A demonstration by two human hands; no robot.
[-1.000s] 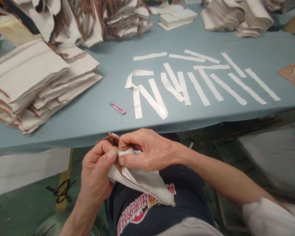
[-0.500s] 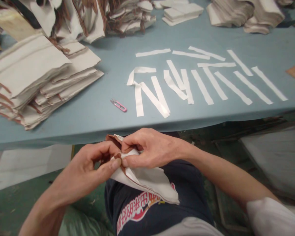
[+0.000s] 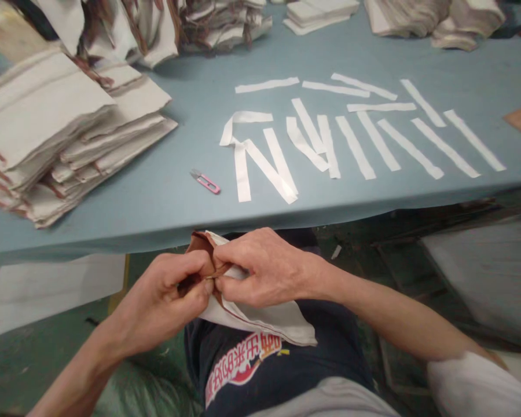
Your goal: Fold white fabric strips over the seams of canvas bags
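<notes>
Over my lap, below the table's edge, I hold a white fabric piece (image 3: 260, 321) with brown lining and a brown-edged seam. My left hand (image 3: 169, 295) pinches its brown edge between thumb and forefinger. Right beside it, my right hand (image 3: 264, 269) pinches the same edge, the fingertips of both hands nearly touching. The white body of the piece hangs down to the right over a dark apron (image 3: 282, 370) with printed lettering. What lies right between the fingertips is partly hidden. Pink thread snips (image 3: 206, 182) lie on the table beyond my hands.
Several white strips (image 3: 356, 147) are spread over the blue-green table cover (image 3: 165, 197). A stack of white fabric pieces with brown edging (image 3: 47, 127) stands at left. More fabric piles (image 3: 226, 26) line the back, with folded white pieces (image 3: 321, 13) among them.
Both hands have stayed pinched on the fabric piece, and its brown edge now shows more between the fingers. The right hand's knuckles have turned slightly. The view has shifted a little.
</notes>
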